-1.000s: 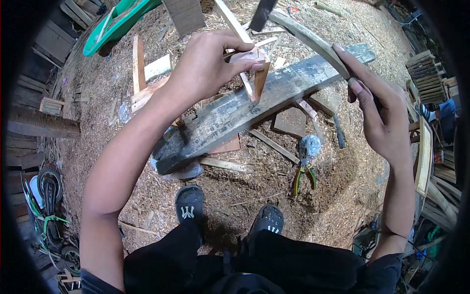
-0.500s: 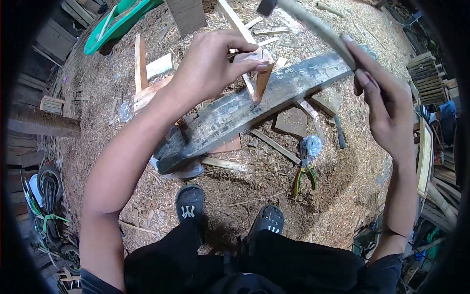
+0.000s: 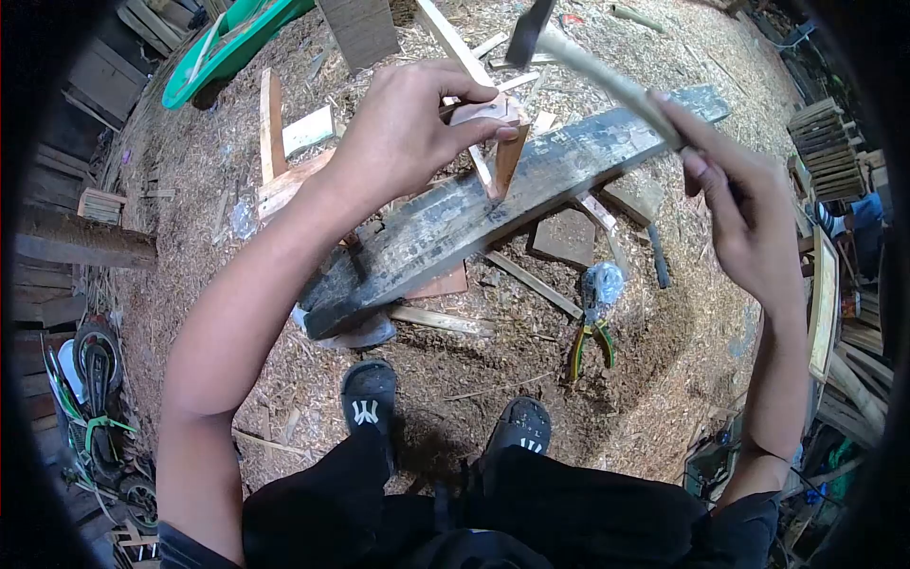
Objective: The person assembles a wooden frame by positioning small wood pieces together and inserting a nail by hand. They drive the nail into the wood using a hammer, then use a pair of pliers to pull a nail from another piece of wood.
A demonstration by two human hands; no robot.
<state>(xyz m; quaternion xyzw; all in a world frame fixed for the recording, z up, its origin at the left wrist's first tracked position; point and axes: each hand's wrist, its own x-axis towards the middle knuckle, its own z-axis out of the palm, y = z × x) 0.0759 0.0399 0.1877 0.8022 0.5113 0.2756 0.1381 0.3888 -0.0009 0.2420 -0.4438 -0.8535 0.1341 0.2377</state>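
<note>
My left hand (image 3: 403, 128) pinches the top corner of a joined wooden frame (image 3: 509, 161), thumb on the near side and fingers on the far side. A small dark spot, perhaps a nail head, shows on the wood between thumb and fingers. The frame's lower end rests on a thick, worn plank (image 3: 427, 232). My right hand (image 3: 744, 204) is closed around the handle of a hammer (image 3: 607, 78). The hammer's dark head is raised above and slightly right of the held corner, apart from it.
Pliers (image 3: 591, 346) and a clear plastic bag (image 3: 604, 282) lie on the shavings-covered ground near the plank. Wood offcuts (image 3: 441, 320) are scattered around. A green basin (image 3: 227, 52) sits at upper left, a small bike (image 3: 95, 398) at left, and stacked wood strips (image 3: 823, 142) at right.
The hammer has come down a little, its head now lower and nearer the held corner. My right hand has shifted slightly with it. My left hand and the frame stay nearly still.
</note>
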